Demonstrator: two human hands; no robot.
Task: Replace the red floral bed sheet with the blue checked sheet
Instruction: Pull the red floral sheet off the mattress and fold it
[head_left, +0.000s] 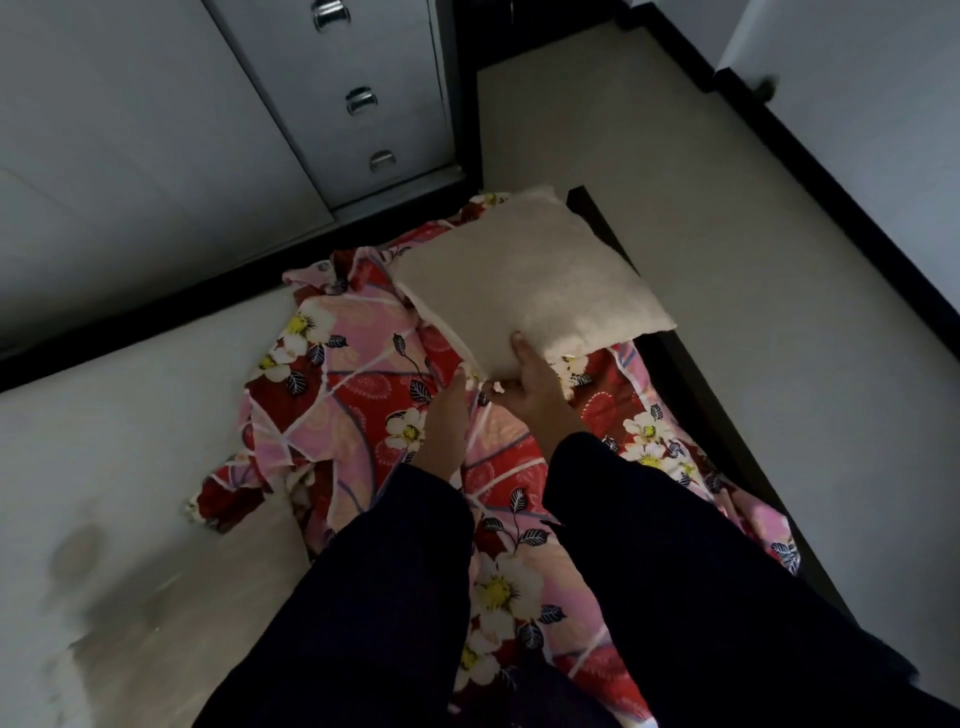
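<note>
The red floral bed sheet (363, 395) lies bunched up along the right side of the bare white mattress (130, 441). On top of it, at the far corner of the bed, rests a beige pillow (530, 275). My right hand (535, 384) grips the pillow's near edge, thumb on top. My left hand (449, 421) reaches to the same near corner of the pillow, its fingers closed on the pillow's edge where it meets the sheet. Both arms wear dark sleeves. No blue checked sheet is in view.
A grey cabinet (363, 104) with metal drawer handles stands beyond the bed's head. The dark bed frame (691, 384) edges the right side, with beige floor (701, 208) beyond it and a white wall with dark skirting at the far right. The mattress has grey stains at lower left.
</note>
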